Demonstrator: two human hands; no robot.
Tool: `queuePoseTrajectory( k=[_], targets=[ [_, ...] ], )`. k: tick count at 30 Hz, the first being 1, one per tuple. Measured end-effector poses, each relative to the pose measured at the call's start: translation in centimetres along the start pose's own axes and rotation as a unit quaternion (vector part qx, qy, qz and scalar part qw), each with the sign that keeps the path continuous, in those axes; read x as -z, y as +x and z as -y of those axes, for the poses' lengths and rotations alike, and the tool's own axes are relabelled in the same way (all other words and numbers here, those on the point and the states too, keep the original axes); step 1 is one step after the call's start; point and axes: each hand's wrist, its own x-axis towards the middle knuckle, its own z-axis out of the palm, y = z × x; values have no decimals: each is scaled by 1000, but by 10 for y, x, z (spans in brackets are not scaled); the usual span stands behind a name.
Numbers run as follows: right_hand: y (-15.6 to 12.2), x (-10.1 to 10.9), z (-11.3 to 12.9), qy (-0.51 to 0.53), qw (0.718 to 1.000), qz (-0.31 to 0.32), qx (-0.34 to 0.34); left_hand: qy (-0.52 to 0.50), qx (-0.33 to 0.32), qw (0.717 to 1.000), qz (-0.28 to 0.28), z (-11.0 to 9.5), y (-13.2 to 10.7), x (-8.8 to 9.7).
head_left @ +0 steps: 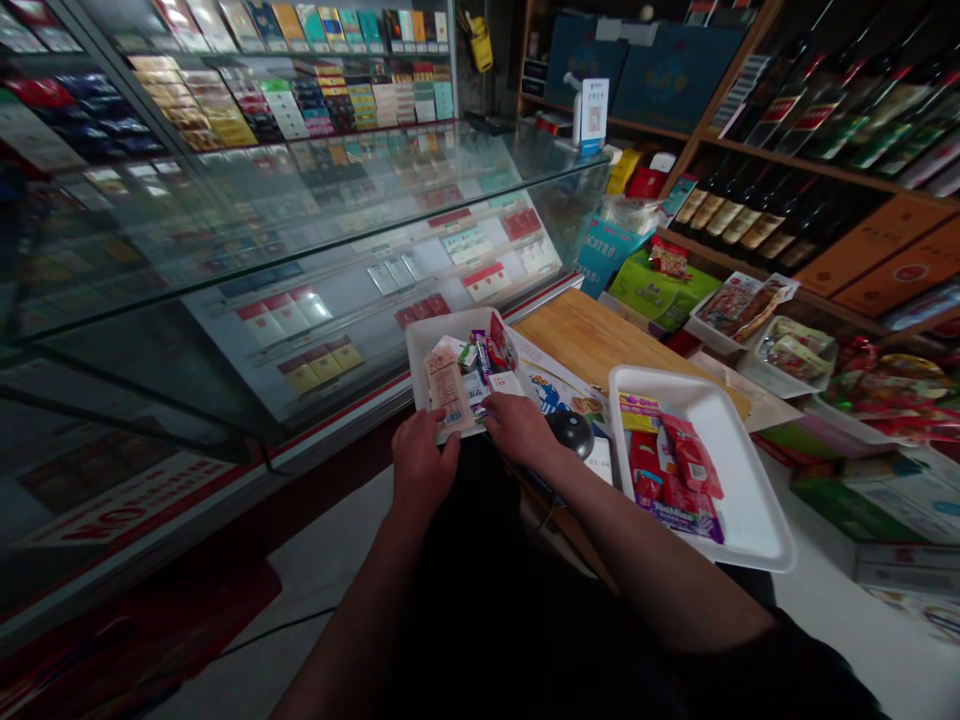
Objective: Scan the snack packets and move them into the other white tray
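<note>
My left hand (pixel 421 468) grips the near edge of a white tray (pixel 424 345) holding several small snack packets, its thumb on a pale barcoded packet (pixel 448 393). My right hand (pixel 520 428) holds the same tray's near right edge, fingers curled over it by a white labelled packet (pixel 475 392). The tray is held between a glass display counter and a wooden desk. A second white tray (pixel 739 470) with red and yellow packets (pixel 679 470) rests on the desk to the right of my right forearm.
A glass counter (pixel 300 230) with cigarette packs fills the left. A wooden desk top (pixel 592 335) lies behind the trays, with a black mouse (pixel 572 432). Snack trays and boxes (pixel 757 320) crowd the right; bottle shelves (pixel 825 110) stand behind.
</note>
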Motion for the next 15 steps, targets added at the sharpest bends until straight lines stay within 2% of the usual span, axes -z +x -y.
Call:
queuePoseTrajectory(
  k=[8, 15],
  targets=[
    [39, -20, 6, -12, 998, 30, -48, -7, 0, 1000, -9, 5, -3, 0],
    [58, -37, 11, -89, 991, 57, -77, -8, 5, 1000, -9, 11, -7, -2]
  ],
)
